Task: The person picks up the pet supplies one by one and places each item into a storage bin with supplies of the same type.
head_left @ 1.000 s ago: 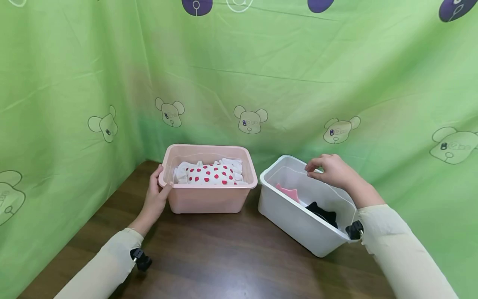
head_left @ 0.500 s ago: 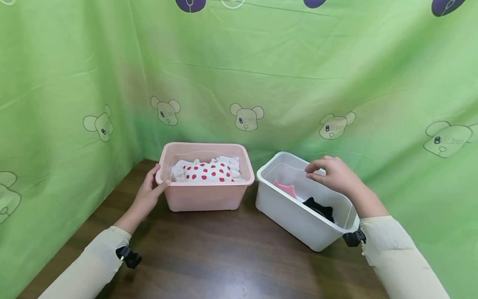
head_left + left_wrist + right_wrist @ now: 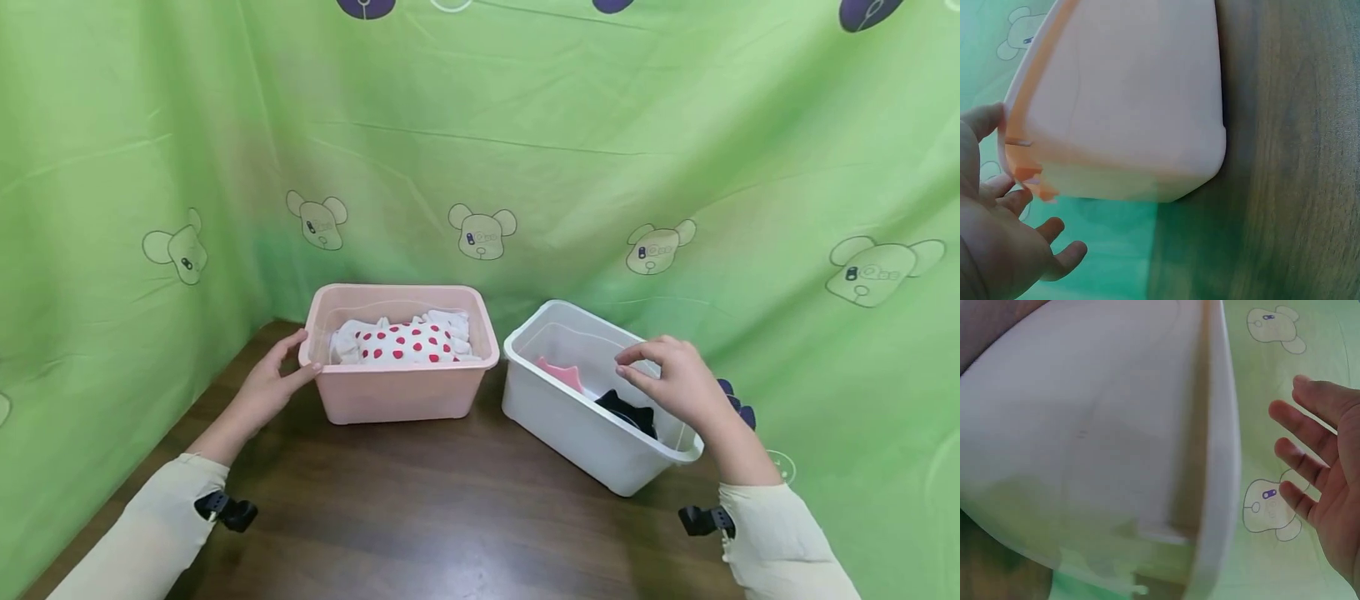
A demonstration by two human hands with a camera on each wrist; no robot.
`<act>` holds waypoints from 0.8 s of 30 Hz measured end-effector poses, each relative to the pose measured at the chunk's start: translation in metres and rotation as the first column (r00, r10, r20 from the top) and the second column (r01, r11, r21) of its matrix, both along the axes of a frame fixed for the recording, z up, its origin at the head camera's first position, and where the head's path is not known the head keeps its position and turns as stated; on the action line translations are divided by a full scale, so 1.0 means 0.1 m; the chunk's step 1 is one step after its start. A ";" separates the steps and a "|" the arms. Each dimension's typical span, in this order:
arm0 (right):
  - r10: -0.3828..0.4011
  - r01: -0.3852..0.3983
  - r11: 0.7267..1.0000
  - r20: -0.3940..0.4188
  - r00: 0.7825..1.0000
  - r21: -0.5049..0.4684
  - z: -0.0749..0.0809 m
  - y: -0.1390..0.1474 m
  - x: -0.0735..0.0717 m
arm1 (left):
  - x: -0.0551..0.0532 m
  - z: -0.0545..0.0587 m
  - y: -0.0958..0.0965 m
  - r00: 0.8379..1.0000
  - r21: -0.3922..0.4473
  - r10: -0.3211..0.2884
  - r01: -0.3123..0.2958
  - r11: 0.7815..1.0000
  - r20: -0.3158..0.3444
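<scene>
A pink plastic bin stands on the table, with a white ruffled cloth bundle patterned in red spots inside. My left hand touches the bin's left front corner, fingertips and thumb spread around the rim; the left wrist view shows the loose fingers at the rim's edge. To the right, a white bin sits angled. In it lie a pink piece with pointed edges and a black piece with pointed tips. Over its right side hovers my right hand, holding nothing, thumb and fingers apart.
A green curtain printed with mouse or bear faces hangs close behind both bins and along the left side. Brown wooden table lies in front of them. A narrow gap separates the two bins.
The whole view has shifted, so both bins appear further left. My left hand has eased outward to a lighter touch on the pink bin. My right hand has drawn toward me above the white bin.
</scene>
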State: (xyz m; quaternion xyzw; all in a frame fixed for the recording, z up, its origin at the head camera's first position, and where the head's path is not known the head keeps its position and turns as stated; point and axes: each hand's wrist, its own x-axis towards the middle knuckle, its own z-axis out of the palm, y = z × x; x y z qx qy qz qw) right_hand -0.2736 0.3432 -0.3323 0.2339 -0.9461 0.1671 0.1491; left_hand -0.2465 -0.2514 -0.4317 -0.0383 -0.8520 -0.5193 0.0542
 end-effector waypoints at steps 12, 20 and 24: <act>-0.015 0.009 0.999 -0.132 0.991 -0.049 -0.25 0.02 0.31 | 0.17 0.01 -0.06 0.999 -0.077 0.002 -0.006 0.997 -0.049; 0.022 -0.042 0.997 -0.282 0.959 -0.065 -0.40 0.04 0.44 | 0.27 0.01 -0.10 0.998 -0.130 0.004 -0.011 0.991 -0.056; 0.022 -0.052 0.995 -0.318 0.948 -0.085 -0.43 0.04 0.51 | 0.33 0.01 -0.14 0.998 -0.151 0.015 -0.024 0.988 -0.059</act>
